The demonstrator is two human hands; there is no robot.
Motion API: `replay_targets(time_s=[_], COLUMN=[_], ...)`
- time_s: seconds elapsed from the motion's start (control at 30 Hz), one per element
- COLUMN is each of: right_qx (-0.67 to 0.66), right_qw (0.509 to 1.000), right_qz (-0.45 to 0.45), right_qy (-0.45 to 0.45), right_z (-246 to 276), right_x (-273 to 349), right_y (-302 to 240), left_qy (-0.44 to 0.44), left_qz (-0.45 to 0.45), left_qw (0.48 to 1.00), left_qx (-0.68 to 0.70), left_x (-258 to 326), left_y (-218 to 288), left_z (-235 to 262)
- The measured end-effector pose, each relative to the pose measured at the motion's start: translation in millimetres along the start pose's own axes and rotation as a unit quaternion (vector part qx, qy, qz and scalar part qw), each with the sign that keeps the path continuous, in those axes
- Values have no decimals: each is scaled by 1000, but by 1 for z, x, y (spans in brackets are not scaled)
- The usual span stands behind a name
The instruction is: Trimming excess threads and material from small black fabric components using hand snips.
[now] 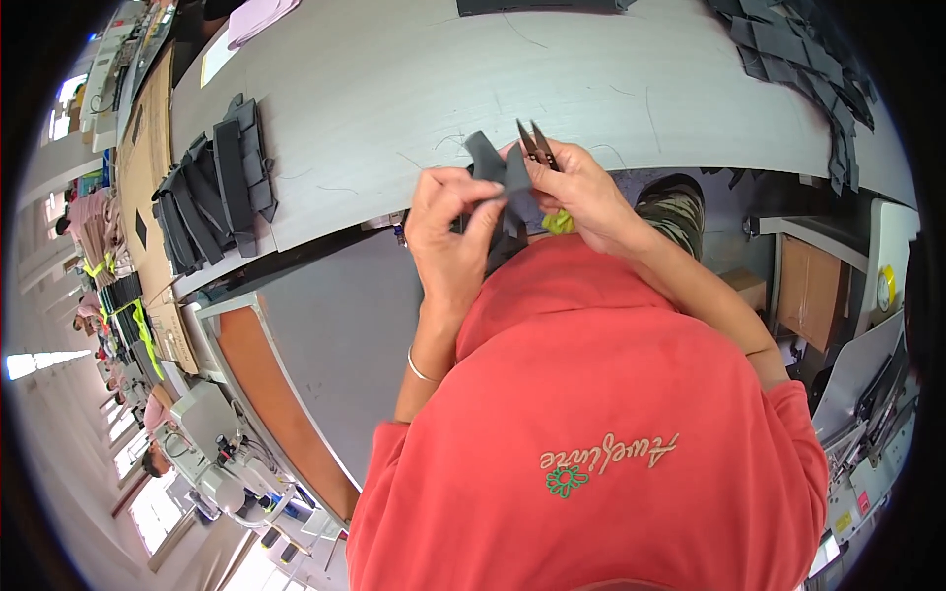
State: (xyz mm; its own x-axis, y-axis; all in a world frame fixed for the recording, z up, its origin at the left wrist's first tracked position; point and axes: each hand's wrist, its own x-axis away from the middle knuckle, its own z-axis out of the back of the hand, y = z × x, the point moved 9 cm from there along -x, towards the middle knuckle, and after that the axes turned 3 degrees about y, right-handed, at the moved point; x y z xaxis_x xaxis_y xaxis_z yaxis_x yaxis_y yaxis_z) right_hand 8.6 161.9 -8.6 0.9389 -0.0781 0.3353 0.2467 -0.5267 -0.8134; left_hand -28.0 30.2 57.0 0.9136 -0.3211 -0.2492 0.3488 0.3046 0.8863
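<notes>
Cardboard box [810, 286] sits brown and square under the counter [414, 89] at right. Two stacks of dark fabric pieces lie on it, one left [212, 192], one far right [803, 59]. Left hand [448, 222] pinches one dark fabric piece [498, 172] above the counter's near edge; right hand [581, 192], fingers curled, shares it and holds one pair of thread snips [537, 143].

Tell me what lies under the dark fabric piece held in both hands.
Under the dark fabric piece show the grey table edge and a yellow-green bit. The left hand and right hand, which also holds snips, cover the rest.
</notes>
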Motion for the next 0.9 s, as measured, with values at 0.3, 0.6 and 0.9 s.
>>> replay_targets(time_s=[0.3,0.6,0.9], right_qx=[-41,353,520], right_qw=[954,802,702], right_qz=[253,457,461], right_qy=[-154,-153,-158], right_z=[-55,-57,-53], right_x=[32,53,60], right_y=[-89,-79,-40], left_qy=[65,48,-163], left_qz=[-318,261,363], left_qw=[941,893,877], left_qx=[-97,364,271], left_x=[14,5,-6], left_y=[112,-20,-62], left_z=[20,0,-46])
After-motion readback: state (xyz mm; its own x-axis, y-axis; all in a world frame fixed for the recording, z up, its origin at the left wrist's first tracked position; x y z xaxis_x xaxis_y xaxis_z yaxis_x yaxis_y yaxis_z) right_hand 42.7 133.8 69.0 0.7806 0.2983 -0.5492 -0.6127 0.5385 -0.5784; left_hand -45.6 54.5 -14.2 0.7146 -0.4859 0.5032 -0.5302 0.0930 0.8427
